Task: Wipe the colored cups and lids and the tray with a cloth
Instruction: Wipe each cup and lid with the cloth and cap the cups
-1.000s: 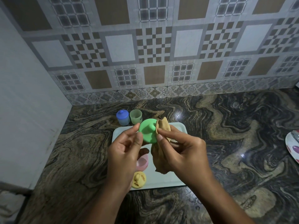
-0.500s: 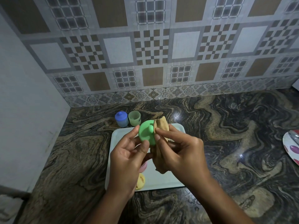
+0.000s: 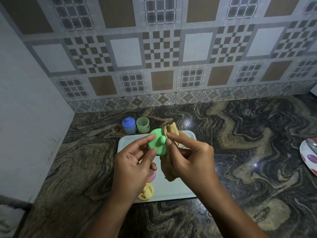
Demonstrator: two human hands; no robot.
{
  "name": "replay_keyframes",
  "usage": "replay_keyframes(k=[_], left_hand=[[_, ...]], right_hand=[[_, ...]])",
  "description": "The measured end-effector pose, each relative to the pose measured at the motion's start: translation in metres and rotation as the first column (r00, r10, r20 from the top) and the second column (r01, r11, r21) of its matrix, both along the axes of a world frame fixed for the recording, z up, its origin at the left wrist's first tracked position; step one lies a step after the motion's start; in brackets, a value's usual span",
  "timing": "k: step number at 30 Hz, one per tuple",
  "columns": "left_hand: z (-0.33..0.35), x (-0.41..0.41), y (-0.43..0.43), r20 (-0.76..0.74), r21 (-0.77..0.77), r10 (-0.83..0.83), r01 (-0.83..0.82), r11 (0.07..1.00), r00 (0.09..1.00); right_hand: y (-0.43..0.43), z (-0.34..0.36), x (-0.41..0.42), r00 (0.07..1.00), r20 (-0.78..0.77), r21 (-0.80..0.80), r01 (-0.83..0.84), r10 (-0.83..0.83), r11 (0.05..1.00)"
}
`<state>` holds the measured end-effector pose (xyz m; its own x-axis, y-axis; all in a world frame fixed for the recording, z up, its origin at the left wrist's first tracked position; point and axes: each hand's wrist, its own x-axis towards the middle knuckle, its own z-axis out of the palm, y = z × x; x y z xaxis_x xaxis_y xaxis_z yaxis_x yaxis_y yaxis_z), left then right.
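Marble counter [image 3: 240, 152], white tray [image 3: 181, 186] centre. Left hand [image 3: 133, 165] pinches green lid [image 3: 157, 143] by its rim above the tray, knob toward camera, likely to expose it for wiping. Right hand [image 3: 190, 162] grips tan cloth [image 3: 171, 129], touching the lid's 3 o'clock edge. Blue cup [image 3: 129, 126] and green cup [image 3: 142, 124] stand off-tray at 11 o'clock.

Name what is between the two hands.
The green lid, pinched by the left hand, with the right hand's cloth against its edge; the head view shows this.
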<state>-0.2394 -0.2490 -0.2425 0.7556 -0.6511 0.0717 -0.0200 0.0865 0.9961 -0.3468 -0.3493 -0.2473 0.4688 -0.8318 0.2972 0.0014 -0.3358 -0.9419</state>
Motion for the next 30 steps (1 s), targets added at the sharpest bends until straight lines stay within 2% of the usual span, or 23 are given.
replay_keyframes(k=[2,6,10,13,16,18,20,22,24,26,30], left_hand=[[0.003,-0.005,-0.001,0.044,0.034,0.000,-0.002,0.999,0.999],[0.005,-0.006,0.000,0.252,0.038,0.039,-0.051,0.998,0.967],[0.007,-0.003,0.000,0.182,0.062,0.070,-0.083,0.995,0.981],[0.008,0.001,-0.001,0.230,0.098,0.079,-0.104,0.990,0.970],[0.000,0.008,-0.001,0.327,0.109,0.110,-0.153,0.982,0.938],[-0.008,0.016,-0.002,0.450,0.116,0.134,-0.207,0.972,0.883],[-0.015,0.031,-0.004,0.553,0.123,0.143,-0.251,0.960,0.821],[-0.023,0.051,-0.009,0.632,0.125,0.141,-0.280,0.952,0.762],[-0.029,0.072,-0.017,0.679,0.132,0.132,-0.296,0.946,0.723],[-0.036,0.093,-0.028,0.710,0.165,0.107,-0.312,0.936,0.696],[-0.050,0.127,-0.061,0.733,0.255,0.042,-0.330,0.909,0.679]], right_hand=[[-0.001,0.001,0.001,0.999,-0.040,0.068,0.023,-0.021,0.997],[-0.002,0.004,0.001,1.000,-0.012,0.163,0.004,-0.002,0.987],[0.000,0.007,-0.002,0.999,0.036,0.182,-0.045,0.039,0.982],[0.003,0.004,-0.003,0.994,0.078,0.188,-0.086,0.072,0.978],[0.004,-0.006,0.000,0.994,0.051,0.152,-0.099,0.093,0.983],[0.002,-0.013,0.003,0.995,0.031,0.082,-0.092,0.090,0.992],[-0.003,-0.020,0.009,0.998,0.009,-0.108,-0.058,0.060,0.992],[-0.014,-0.027,0.020,0.999,-0.002,-0.335,-0.036,0.038,0.942],[-0.030,-0.035,0.036,1.000,-0.022,-0.496,-0.016,0.006,0.868],[-0.049,-0.047,0.055,0.997,-0.078,-0.569,-0.034,-0.013,0.821],[-0.087,-0.067,0.096,0.967,-0.254,-0.588,-0.153,-0.002,0.794]])
